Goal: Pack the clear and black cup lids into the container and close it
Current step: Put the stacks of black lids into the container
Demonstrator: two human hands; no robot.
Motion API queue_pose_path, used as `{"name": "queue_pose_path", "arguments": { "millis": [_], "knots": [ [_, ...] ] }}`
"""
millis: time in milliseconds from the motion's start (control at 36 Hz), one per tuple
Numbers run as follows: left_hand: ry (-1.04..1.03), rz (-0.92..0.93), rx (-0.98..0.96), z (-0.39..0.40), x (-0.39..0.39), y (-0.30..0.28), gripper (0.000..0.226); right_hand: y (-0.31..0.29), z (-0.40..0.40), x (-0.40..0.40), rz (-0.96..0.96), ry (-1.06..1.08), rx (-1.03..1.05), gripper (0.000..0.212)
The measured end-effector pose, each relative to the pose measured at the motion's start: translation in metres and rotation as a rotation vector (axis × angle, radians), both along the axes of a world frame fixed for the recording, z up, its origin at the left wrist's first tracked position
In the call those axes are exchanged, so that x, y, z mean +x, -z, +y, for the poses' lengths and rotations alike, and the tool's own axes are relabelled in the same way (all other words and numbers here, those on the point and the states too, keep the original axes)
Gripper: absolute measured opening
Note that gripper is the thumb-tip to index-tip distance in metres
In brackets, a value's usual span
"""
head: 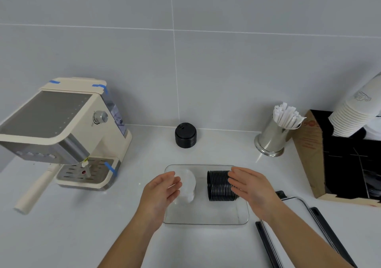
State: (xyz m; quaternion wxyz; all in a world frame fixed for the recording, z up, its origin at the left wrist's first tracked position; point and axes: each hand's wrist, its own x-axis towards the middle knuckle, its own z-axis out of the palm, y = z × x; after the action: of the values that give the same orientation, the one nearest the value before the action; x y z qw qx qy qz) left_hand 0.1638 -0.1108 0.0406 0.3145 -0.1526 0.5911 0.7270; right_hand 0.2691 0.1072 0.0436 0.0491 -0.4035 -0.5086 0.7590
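A clear rectangular container (206, 216) sits on the white counter in front of me. Inside it, a stack of clear lids (188, 185) lies on its side at the left and a stack of black lids (219, 186) lies on its side at the right. My left hand (162, 191) hovers at the clear stack with fingers apart, holding nothing. Over the right end of the black stack, my right hand (250, 187) is spread flat. The container's lid (305, 226), clear with black clips, lies on the counter to the right. A second black lid stack (185, 135) stands upright near the wall.
A cream espresso machine (61, 131) stands at the left with its handle pointing toward me. A steel cup of wrapped straws (274, 135) is at the back right. Beside it a cardboard box (338, 160) holds dark items, with stacked paper cups (356, 111) above it.
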Motion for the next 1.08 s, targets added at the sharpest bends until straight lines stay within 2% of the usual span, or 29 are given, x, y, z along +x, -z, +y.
{"name": "queue_pose_path", "arguments": {
  "millis": [472, 944, 1083],
  "knots": [
    [-0.067, -0.036, -0.023, -0.008, -0.086, 0.011, 0.018, -0.001, 0.011, -0.078, -0.021, -0.064, 0.000, 0.026],
    [-0.008, -0.127, -0.028, 0.030, -0.155, 0.046, 0.020, 0.015, 0.037, -0.159, -0.101, -0.121, 0.025, 0.027],
    [0.039, -0.132, -0.074, 0.049, -0.176, 0.058, 0.024, 0.026, 0.043, -0.180, -0.145, -0.156, 0.038, 0.013]
  ]
}}
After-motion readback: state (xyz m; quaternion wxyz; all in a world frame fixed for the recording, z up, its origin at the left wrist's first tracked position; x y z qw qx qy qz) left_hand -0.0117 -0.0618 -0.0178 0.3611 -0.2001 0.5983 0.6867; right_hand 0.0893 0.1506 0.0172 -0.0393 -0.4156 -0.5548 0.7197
